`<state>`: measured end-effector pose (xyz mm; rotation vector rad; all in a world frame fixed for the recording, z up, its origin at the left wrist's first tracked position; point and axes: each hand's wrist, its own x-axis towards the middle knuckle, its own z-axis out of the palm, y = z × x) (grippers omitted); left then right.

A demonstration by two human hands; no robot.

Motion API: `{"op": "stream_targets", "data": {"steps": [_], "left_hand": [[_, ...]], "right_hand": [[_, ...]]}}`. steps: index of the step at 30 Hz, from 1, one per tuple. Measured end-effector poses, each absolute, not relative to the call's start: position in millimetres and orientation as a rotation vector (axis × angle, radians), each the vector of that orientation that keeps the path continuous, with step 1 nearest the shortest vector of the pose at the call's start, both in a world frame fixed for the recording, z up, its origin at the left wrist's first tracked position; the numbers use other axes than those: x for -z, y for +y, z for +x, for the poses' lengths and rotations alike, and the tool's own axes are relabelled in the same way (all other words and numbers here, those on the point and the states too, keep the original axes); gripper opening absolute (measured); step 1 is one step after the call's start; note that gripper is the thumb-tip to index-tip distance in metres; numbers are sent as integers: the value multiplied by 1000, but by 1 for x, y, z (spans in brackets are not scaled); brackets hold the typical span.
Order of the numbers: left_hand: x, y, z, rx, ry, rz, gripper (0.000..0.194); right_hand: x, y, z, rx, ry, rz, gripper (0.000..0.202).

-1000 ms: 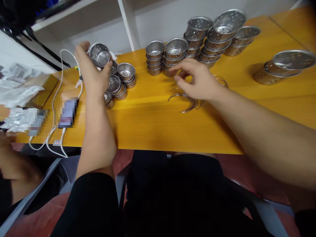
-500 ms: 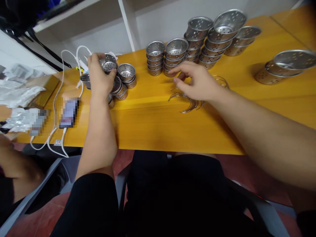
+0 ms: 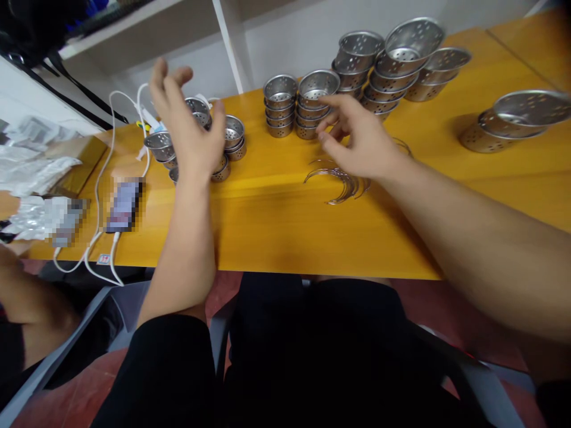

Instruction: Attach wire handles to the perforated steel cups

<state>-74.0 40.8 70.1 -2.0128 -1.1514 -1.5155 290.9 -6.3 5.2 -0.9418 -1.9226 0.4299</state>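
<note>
left hand (image 3: 191, 134) is nearer the small metal cups at left: one cup (image 3: 158, 142) on the thumbless side, another two-high stack (image 3: 233, 138) just past the thumb, more partly hidden behind the palm. its fingers (image 3: 172, 98) are spread wide, nothing seen in them; contact with a cup, cannot tell. cups are short, mouths up, stack axes roughly vertical.

right hand (image 3: 361, 139) is nearer the middle stack (image 3: 317, 112): this lies past the index tip, toward the shelf side, overlapping it in view, touch unclear. thumb and index a bit apart, other fingers curled, no object visible between. curved thin wires (image 3: 345, 189) lie flat on the counter below this hand, partly covered by it.

another stack (image 3: 280, 113) just left of that one, taller stacks (image 3: 387, 94) behind right hand, separate pair of cups (image 3: 504, 128) well apart at far right.

yellow wood counter (image 3: 267, 232), white shelf (image 3: 229, 47) behind. phone (image 3: 125, 205) with white cable (image 3: 99, 172), plastic bags (image 3: 35, 166) at left. co-worker's arm (image 3: 33, 300) at left edge.
</note>
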Motion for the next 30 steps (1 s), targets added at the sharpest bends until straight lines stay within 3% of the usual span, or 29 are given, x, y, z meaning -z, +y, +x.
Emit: {"op": "stream_targets", "data": {"steps": [2,4,10,18,30], "left_hand": [[-61,29,-42,1611,-908,-2104,61],[-46,16,-8,1455,-991,-2494,65],[14,11,46,1329,-1061,-3085,71],[29,34,26,1318,-1119,-3036,67],[46,51,22,1354,-1068,-2966,105]], "right_hand": [[1,2,298,-415,-1887,-956,79],[7,12,305,-377,-1883,-975,84],[13,23,317,-274,-1879,-993,69],[-2,10,315,-219,-1868,-1111,43],[-18,-11,297,-363,-1970,-1044,29]]}}
